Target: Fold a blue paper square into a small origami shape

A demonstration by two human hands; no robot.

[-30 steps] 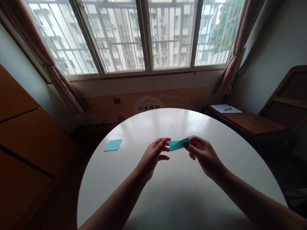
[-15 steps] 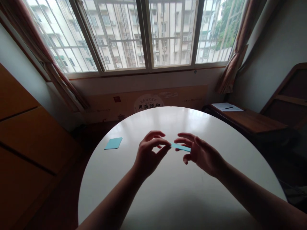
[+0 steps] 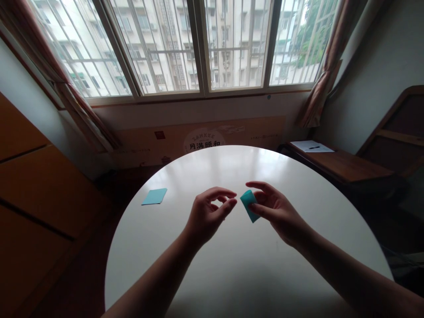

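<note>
A folded piece of turquoise paper (image 3: 249,207) is pinched between the thumb and fingers of my right hand (image 3: 276,210), above the table. Its upper edge looks curved over, and its far side is hidden behind the thumb and fingers. Just left of the paper is my left hand (image 3: 210,210), with thumb and index finger curved towards each other and a small gap between the tips. Nothing is in it, and it does not touch the paper. Farther left, a light blue square of paper (image 3: 154,196) lies flat on the white round table (image 3: 232,265).
Behind the table stands a wall with a printed banner (image 3: 232,134) under a barred window (image 3: 235,48). To the right, a wooden side table (image 3: 361,168) carries a white sheet (image 3: 308,146) with a pen (image 3: 314,148). A wooden cabinet (image 3: 29,190) is at the left.
My left hand has let go of the turquoise paper. My right hand has closed on it and turned it, so it shows a broad face instead of a thin strip.
</note>
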